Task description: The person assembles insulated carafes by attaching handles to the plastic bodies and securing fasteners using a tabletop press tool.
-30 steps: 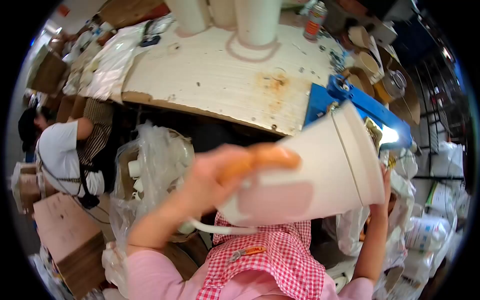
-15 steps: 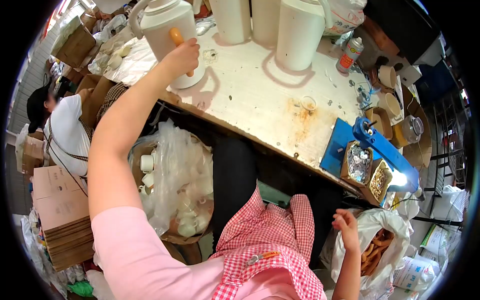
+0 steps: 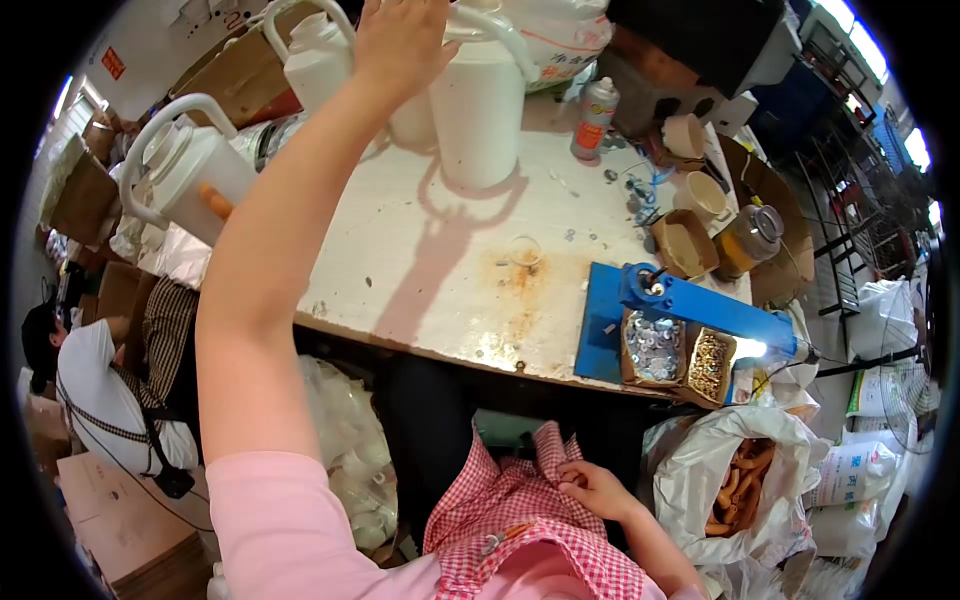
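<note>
- Far left on the worn white counter (image 3: 375, 290), there's a white lidded jug (image 3: 195, 175) with a curved handle and an orange piece on its side.
- Here's the left hand (image 3: 403, 45), up at the far side by the tall white jug (image 3: 478, 125); its fingers run out of view, so I can't tell whether that grip is open or closed.
- Near side now, right hand (image 3: 597, 490) at the red-and-white checked apron (image 3: 490, 500), fingers curled; can't tell if its grip pinches cloth.
- Right, a blue metal tool (image 3: 715, 308) beside two small boxes of metal parts (image 3: 655, 350).
</note>
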`<state>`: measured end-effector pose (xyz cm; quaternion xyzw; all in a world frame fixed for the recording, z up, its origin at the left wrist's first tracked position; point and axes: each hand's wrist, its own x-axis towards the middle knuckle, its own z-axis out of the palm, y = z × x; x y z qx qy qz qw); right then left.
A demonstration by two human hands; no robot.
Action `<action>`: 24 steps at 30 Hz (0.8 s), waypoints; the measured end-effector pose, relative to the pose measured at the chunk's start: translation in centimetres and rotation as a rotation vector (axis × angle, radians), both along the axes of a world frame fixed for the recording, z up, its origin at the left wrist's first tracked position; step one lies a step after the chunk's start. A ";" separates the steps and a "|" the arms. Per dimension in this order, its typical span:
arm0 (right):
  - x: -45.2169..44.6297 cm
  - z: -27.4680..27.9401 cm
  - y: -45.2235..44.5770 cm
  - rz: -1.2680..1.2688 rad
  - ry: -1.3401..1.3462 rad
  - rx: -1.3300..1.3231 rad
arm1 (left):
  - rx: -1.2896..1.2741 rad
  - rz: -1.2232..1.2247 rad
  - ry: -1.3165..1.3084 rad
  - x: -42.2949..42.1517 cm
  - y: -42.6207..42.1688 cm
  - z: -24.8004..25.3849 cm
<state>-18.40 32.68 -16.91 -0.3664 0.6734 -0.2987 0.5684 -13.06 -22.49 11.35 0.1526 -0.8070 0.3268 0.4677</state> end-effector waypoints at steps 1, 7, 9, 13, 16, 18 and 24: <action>0.2 0.2 -0.3 -0.010 0.015 -0.013 | 0.221 0.108 -0.162 -1.0 0.0 1.2; 1.3 2.0 -5.8 -0.418 -0.251 -0.310 | 0.376 -0.075 -0.230 6.4 11.7 2.4; 2.1 2.2 -7.9 -0.513 -0.233 -0.502 | 0.551 -0.168 -0.086 10.5 18.0 4.0; 5.0 3.8 -9.1 -0.684 -0.608 -0.600 | 1.343 -0.375 0.212 17.7 29.5 8.7; 5.7 3.8 -4.9 -0.862 -0.792 -0.371 | 1.466 -0.259 0.059 21.8 32.4 7.6; 5.1 2.6 -2.3 -0.924 -0.597 -0.282 | 1.437 -0.161 -0.051 23.5 31.8 3.9; -2.2 0.1 5.3 -0.618 -0.146 -0.062 | 0.927 0.262 -0.255 22.7 32.4 -15.4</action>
